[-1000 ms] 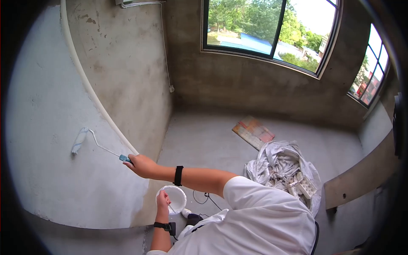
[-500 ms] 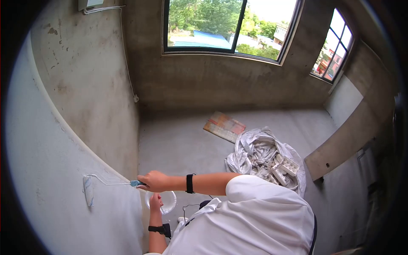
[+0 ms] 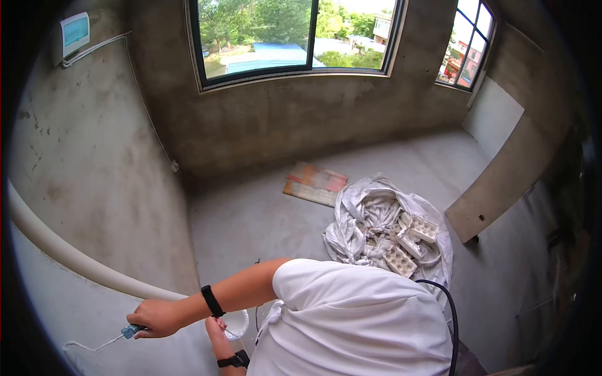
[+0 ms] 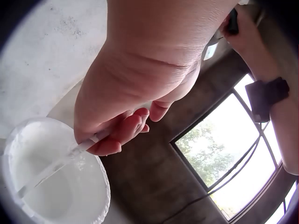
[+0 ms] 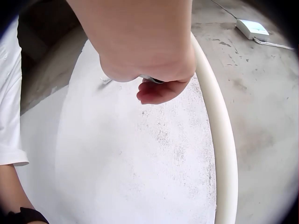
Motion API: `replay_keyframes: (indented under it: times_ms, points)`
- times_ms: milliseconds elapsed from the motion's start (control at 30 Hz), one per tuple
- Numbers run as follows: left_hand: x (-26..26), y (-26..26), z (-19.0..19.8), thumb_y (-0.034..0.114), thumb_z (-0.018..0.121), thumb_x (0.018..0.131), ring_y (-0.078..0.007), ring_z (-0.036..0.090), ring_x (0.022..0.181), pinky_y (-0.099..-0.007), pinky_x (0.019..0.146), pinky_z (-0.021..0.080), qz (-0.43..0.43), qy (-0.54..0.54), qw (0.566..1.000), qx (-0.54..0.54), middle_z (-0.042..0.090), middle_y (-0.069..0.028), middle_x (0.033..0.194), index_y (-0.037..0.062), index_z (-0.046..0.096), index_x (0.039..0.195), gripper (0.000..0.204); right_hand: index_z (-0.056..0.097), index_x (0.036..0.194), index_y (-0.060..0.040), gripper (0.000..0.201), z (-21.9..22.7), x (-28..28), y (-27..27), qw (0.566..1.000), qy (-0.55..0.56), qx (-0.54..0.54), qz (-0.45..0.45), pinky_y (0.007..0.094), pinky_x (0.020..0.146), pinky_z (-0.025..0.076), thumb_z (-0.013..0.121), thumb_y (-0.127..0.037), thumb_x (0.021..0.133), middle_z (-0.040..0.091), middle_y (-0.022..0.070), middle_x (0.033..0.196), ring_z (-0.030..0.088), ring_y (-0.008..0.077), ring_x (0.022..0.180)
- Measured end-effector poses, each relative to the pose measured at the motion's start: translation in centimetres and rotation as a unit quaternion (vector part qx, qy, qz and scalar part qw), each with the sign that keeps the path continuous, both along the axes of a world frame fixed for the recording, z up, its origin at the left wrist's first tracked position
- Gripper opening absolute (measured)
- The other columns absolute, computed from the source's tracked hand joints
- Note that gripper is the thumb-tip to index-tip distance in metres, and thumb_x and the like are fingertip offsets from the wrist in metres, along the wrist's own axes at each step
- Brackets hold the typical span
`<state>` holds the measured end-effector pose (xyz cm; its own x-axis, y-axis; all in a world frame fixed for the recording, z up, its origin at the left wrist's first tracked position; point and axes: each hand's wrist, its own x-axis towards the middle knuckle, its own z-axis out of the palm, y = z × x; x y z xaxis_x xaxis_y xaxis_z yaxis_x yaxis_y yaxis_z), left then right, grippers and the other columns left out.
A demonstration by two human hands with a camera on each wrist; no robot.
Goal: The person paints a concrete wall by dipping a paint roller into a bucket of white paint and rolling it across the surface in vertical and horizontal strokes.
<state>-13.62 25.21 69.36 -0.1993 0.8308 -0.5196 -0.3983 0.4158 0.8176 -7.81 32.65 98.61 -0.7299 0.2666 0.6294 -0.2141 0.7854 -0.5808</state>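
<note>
My right hand [image 3: 159, 318] grips the blue handle of a paint roller [image 3: 132, 330] at the lower left of the head view. The roller's bent wire reaches toward the pale wall [image 3: 44, 276], and its sleeve falls in the dark image edge. In the right wrist view, a small white bit of the roller [image 5: 106, 80] shows beside the wrist. My left hand [image 4: 114, 133] holds the whitish, paint-smeared bail of a white bucket [image 4: 105, 196] with curled fingers. White paint lies inside the bucket. In the head view my right forearm partly overlaps the bucket.
A thick cream pipe-like edge [image 3: 75, 260] borders the pale wall. On the floor lie a crumpled white sheet [image 3: 354, 216] with egg-carton-like pieces [image 3: 400, 261] and a stained board [image 3: 313, 183]. A low wall [image 3: 501, 194] stands at right, below windows [image 3: 257, 37].
The head view has turned left. The roller went down the wall, then its sleeve passed to the lower left edge of the picture. Both hands kept their hold.
</note>
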Motion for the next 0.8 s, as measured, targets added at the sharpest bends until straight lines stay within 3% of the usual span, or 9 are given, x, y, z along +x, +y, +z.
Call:
replay_keyframes:
  times_ms: [67,133,233,300,467,567,667,733,800]
  points:
    - [2.1,-0.6,2.0,0.028,0.047,0.096,-0.0087,0.030,0.042,-0.0272,0.046,0.031,0.059,0.001,0.998,0.013,0.033,0.0054,0.051,0.0109,0.044,0.075,0.027,0.054,0.085,-0.0018,0.033,0.8,0.4,-0.2,0.997,-0.047,-0.062,0.012,0.0489,0.062,0.045,0.066,-0.032,0.092,0.060,0.0175,0.068,0.058,0.0406,0.067]
    - [3.1,-0.1,3.1,0.027,0.046,0.095,-0.0086,0.030,0.042,-0.0270,0.046,0.031,0.099,0.011,0.995,0.006,0.033,0.0053,0.051,0.0109,0.045,0.074,0.026,0.061,0.088,-0.0004,0.034,0.7,0.7,1.1,0.988,-0.100,-0.097,0.065,0.0496,0.066,0.046,0.064,-0.033,0.094,0.064,0.0194,0.072,0.060,0.0419,0.070]
    - [5.0,-0.4,4.1,0.025,0.048,0.092,-0.0081,0.031,0.042,-0.0263,0.047,0.034,0.150,0.027,0.988,-0.026,0.034,0.0047,0.050,0.0121,0.045,0.071,0.025,0.063,0.085,0.0014,0.040,-0.8,1.2,2.3,0.982,-0.140,-0.108,0.072,0.0492,0.069,0.049,0.060,-0.037,0.096,0.064,0.0223,0.074,0.061,0.0433,0.072]
    - [6.3,-1.4,4.8,0.025,0.052,0.091,-0.0084,0.034,0.042,-0.0269,0.046,0.034,0.177,0.039,0.983,0.014,0.034,0.0039,0.049,0.0126,0.044,0.067,0.028,0.063,0.083,0.0024,0.045,-1.8,1.2,3.3,0.975,-0.165,-0.116,0.093,0.0501,0.069,0.048,0.057,-0.039,0.097,0.064,0.0244,0.075,0.061,0.0439,0.072]
    - [8.4,-4.8,5.2,0.032,0.056,0.091,-0.0096,0.036,0.040,-0.0281,0.044,0.034,0.285,0.056,0.957,-0.021,0.039,0.0023,0.049,0.0125,0.051,0.069,0.030,0.064,0.085,0.0010,0.045,-8.1,1.2,5.3,0.968,-0.218,-0.121,0.025,0.0494,0.068,0.049,0.059,-0.043,0.096,0.064,0.0246,0.077,0.062,0.0449,0.075]
    - [9.5,-7.0,7.0,0.033,0.057,0.091,-0.0090,0.036,0.041,-0.0272,0.044,0.032,0.299,0.044,0.952,-0.050,0.039,0.0035,0.050,0.0121,0.050,0.068,0.031,0.062,0.086,0.0046,0.050,-9.7,2.7,6.8,0.966,-0.238,-0.099,0.015,0.0514,0.068,0.047,0.057,-0.044,0.097,0.063,0.0287,0.077,0.060,0.0483,0.076]
    - [10.6,-9.4,7.4,0.031,0.056,0.091,-0.0086,0.035,0.043,-0.0276,0.045,0.031,0.309,0.067,0.947,-0.048,0.038,0.0038,0.052,0.0121,0.049,0.068,0.031,0.062,0.085,0.0050,0.047,-8.9,4.4,7.3,0.967,-0.227,-0.113,0.004,0.0508,0.066,0.046,0.059,-0.040,0.097,0.061,0.0288,0.075,0.058,0.0491,0.074]
    - [11.2,-11.6,7.0,0.031,0.056,0.091,-0.0088,0.035,0.043,-0.0278,0.046,0.031,0.331,0.062,0.940,-0.046,0.038,0.0037,0.052,0.0120,0.049,0.068,0.031,0.059,0.084,0.0059,0.046,-7.5,4.9,6.6,0.976,-0.200,-0.082,0.016,0.0469,0.061,0.044,0.058,-0.038,0.098,0.057,0.0259,0.067,0.053,0.0414,0.061]
    - [11.7,-13.9,6.4,0.031,0.056,0.091,-0.0089,0.034,0.044,-0.0280,0.046,0.031,0.346,0.056,0.936,-0.043,0.038,0.0036,0.053,0.0120,0.049,0.068,0.031,0.058,0.081,0.0052,0.045,-4.6,5.2,5.3,0.976,-0.194,-0.093,0.032,0.0468,0.059,0.043,0.059,-0.037,0.098,0.057,0.0257,0.067,0.052,0.0420,0.060]
